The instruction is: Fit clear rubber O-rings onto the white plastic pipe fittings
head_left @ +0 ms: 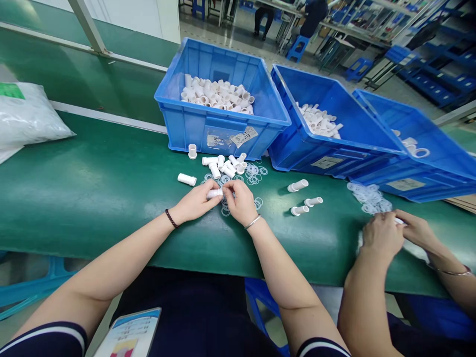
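Between the fingers of my left hand (196, 200) lies a white plastic tube fitting (214, 194), pointing toward the right. My right hand (240, 201) pinches at the flanged right end of that fitting; whether a ring is between those fingertips is too small to tell. Thin translucent rings (254, 173) are scattered beside and beyond both hands. A loose pile of white fittings (227, 169) lies just past my fingers. One fitting (187, 179) rests on its side to the left, and another fitting (192, 151) stands upright near the bin.
Blue bins (226, 131), (327, 153) holding white parts line the far side of the green table (111, 198). Several fittings (298, 185) stand to my right. A co-worker's hands (383, 233) work near a ring pile (370, 198). A plastic bag (31, 119) lies far left.
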{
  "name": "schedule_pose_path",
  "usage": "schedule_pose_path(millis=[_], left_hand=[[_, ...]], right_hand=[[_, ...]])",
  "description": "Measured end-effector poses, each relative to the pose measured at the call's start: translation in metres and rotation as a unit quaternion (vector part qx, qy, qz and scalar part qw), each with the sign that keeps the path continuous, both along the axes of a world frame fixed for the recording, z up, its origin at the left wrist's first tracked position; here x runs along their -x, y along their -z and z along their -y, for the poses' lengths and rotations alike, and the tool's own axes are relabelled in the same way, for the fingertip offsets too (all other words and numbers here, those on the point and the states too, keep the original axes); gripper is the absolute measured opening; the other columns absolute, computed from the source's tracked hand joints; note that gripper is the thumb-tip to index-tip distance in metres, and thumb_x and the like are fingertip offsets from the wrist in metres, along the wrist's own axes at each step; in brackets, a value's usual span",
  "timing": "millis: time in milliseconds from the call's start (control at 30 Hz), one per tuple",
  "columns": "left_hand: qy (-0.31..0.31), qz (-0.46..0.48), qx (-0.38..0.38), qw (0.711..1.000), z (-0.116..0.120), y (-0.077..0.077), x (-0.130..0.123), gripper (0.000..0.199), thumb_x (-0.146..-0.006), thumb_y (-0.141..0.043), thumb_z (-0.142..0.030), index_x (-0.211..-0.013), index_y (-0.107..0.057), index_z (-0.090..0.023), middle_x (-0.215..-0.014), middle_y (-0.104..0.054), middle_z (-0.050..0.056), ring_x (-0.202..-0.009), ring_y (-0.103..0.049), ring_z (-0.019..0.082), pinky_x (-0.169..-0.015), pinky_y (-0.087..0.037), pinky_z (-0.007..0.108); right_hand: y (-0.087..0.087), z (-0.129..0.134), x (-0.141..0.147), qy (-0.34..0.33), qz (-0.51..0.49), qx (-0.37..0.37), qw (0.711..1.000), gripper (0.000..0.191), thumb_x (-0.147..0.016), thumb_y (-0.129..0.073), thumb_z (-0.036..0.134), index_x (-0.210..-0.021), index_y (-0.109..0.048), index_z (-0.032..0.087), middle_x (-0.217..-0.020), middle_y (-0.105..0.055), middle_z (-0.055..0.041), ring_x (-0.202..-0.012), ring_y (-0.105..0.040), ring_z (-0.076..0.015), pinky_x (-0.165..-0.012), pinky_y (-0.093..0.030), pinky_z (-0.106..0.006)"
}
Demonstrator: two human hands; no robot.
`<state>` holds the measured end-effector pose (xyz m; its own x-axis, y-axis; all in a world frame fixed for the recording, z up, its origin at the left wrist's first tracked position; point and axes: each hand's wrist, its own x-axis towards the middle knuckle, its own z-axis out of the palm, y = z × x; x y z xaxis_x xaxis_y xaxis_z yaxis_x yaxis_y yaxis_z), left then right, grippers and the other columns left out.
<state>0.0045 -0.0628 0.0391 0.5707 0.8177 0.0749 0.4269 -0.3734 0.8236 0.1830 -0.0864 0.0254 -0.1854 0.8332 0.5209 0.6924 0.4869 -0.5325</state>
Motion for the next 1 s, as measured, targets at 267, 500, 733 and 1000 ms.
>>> schedule_pose_path(millis=[267,500,733,1000], left_hand=[[0.074,0.010,-0.099,0.992,0.001,-0.002,0.006,0.021,-0.089,-0.050,-0.036,-0.099,-0.050,-0.017,-0.095,-0.056,0.007,-0.085,-0.052,0.020,-0.076,-0.039,0.034],[0.017,0.212,0.138,0.967,-0.002,0.008,-0.002,0.029,-0.091,-0.048,-0.044,-0.103,-0.048,-0.018,-0.086,-0.053,0.002,-0.072,-0.049,0.012,-0.065,-0.040,0.026],[0.017,0.284,0.277,0.918,-0.006,0.009,-0.004,0.030,-0.089,-0.052,-0.046,-0.094,-0.045,-0.018,-0.074,-0.048,-0.002,-0.057,-0.041,0.007,-0.050,-0.029,0.020],[0.015,0.275,0.314,0.909,-0.003,0.004,-0.003,0.027,-0.088,-0.055,-0.043,-0.091,-0.048,-0.017,-0.071,-0.047,-0.002,-0.056,-0.040,0.006,-0.049,-0.028,0.019]], right_hand=[[-0.002,-0.003,-0.005,-0.065,-0.129,0.194,0.970,0.005,-0.090,-0.046,0.025,-0.089,-0.049,0.021,-0.081,-0.055,-0.0005,-0.072,-0.051,-0.0150,-0.068,-0.041,-0.029],[0.002,-0.002,-0.005,-0.097,-0.306,0.260,0.911,0.018,-0.089,-0.054,0.038,-0.094,-0.052,0.021,-0.077,-0.051,0.0019,-0.065,-0.046,-0.0115,-0.061,-0.039,-0.025],[-0.003,0.002,-0.004,-0.090,-0.238,0.182,0.950,0.016,-0.088,-0.059,0.037,-0.090,-0.057,0.021,-0.089,-0.053,-0.0013,-0.080,-0.052,-0.0136,-0.071,-0.043,-0.027],[-0.012,0.003,-0.004,-0.108,-0.102,0.117,0.982,0.016,-0.094,-0.046,0.030,-0.082,-0.049,0.020,-0.082,-0.050,-0.0020,-0.077,-0.048,-0.0157,-0.072,-0.041,-0.030]])
